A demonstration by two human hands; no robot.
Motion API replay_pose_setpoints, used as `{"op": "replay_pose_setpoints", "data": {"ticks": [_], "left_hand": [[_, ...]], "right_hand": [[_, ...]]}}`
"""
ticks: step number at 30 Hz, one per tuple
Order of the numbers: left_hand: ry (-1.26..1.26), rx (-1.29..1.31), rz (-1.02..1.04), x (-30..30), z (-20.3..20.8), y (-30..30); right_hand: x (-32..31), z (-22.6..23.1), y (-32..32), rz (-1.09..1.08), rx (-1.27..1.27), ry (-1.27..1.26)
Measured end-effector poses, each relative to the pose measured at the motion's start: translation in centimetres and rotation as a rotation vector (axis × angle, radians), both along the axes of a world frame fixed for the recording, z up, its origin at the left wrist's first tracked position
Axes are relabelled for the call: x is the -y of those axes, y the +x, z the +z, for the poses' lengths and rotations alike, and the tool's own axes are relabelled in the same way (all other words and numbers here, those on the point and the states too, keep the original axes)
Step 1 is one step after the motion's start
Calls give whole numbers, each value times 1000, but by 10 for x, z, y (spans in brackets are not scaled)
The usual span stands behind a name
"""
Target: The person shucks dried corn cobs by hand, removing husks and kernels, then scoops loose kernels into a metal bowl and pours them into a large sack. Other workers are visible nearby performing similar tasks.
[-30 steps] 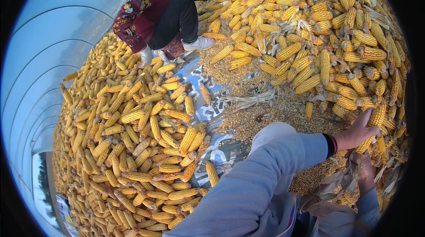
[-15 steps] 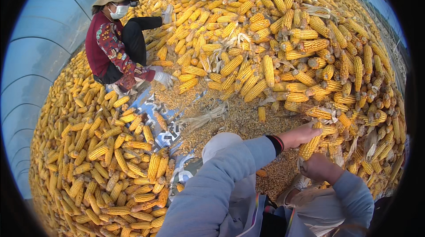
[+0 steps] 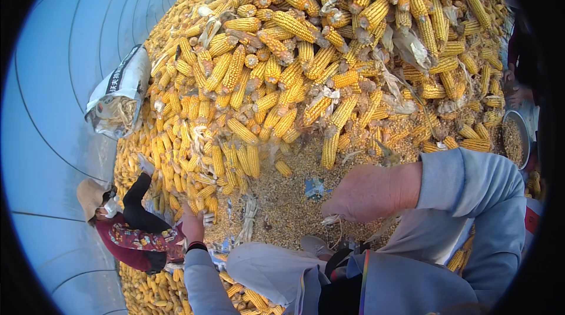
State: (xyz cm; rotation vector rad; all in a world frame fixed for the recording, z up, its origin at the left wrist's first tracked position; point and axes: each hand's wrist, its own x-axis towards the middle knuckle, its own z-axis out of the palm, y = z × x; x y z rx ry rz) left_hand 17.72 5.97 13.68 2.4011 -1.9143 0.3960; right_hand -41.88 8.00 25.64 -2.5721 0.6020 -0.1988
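Observation:
My left hand [image 3: 193,224] is stretched out at the lower left, near the edge of the corn pile [image 3: 282,74]. Beside its fingers lies the pale end of an ear of corn [image 3: 208,218]. Its fingers are too small and partly hidden for me to see whether they grip anything. At centre right, my right hand [image 3: 372,194] is closed, back of the hand upward, above loose kernels [image 3: 279,197]. A pale scrap of corn husk [image 3: 331,220] sticks out from its fingertips.
A masked person in a brown hat [image 3: 132,230] crouches at the left by the pile. A white sack [image 3: 120,94] with husks lies by the blue plastic wall [image 3: 47,80]. At the right edge stands a metal basin [image 3: 517,138] of kernels, with another person's hand [image 3: 518,91] behind it.
My view has swung to the right. My hands have parted: the left has gone left and the right no longer shows the ear of corn that both held.

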Motion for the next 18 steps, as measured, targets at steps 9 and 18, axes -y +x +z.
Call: {"op": "replay_pose_setpoints", "data": {"ticks": [9,18], "left_hand": [[819,528,408,-108,134,86],[126,-269,-830,225,-133,-362]], "right_hand": [[39,-50,-47,87,-281,-32],[45,-55,-29,-28,-171,27]]}}
